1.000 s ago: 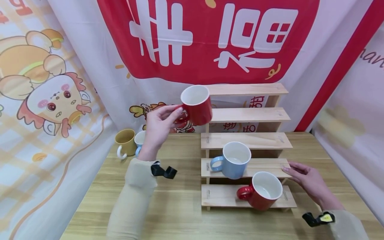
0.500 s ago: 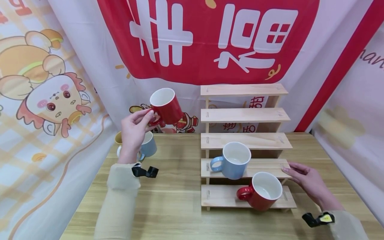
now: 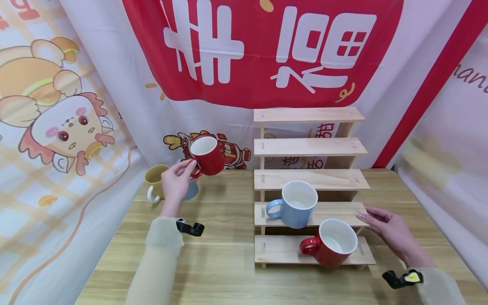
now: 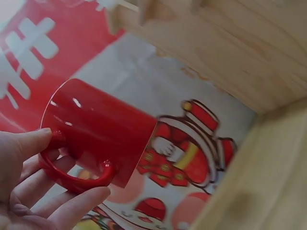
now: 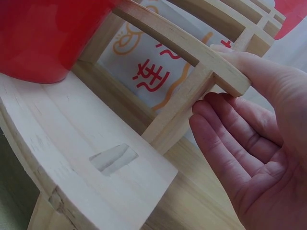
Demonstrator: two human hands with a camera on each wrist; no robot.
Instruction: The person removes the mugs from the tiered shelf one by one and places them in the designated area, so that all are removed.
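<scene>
My left hand (image 3: 175, 182) holds a red mug (image 3: 212, 160) with a white inside by its handle, raised over the back of the table. In the left wrist view, fingers and thumb are around the handle, and the mug (image 4: 98, 127) tilts in that view. At the right, my right hand (image 3: 392, 231) grips the end of the second-lowest tier of a stepped wooden shelf (image 3: 311, 179). Its thumb lies on top of the board, fingers below, as the right wrist view shows. On that tier stands a light blue mug (image 3: 296, 214); another red mug (image 3: 334, 250) sits on the lowest tier.
On the table's back left stand a mustard-yellow mug (image 3: 154, 180) with a white handle and a blue mug (image 3: 192, 190), mostly hidden behind my left hand and the held mug. Printed cloth (image 3: 228, 101) hangs behind and at both sides of the wooden table (image 3: 217, 254).
My left hand has carried the red mug left, away from the shelf, then lowered it toward the table's back. The right hand stays on the shelf.
</scene>
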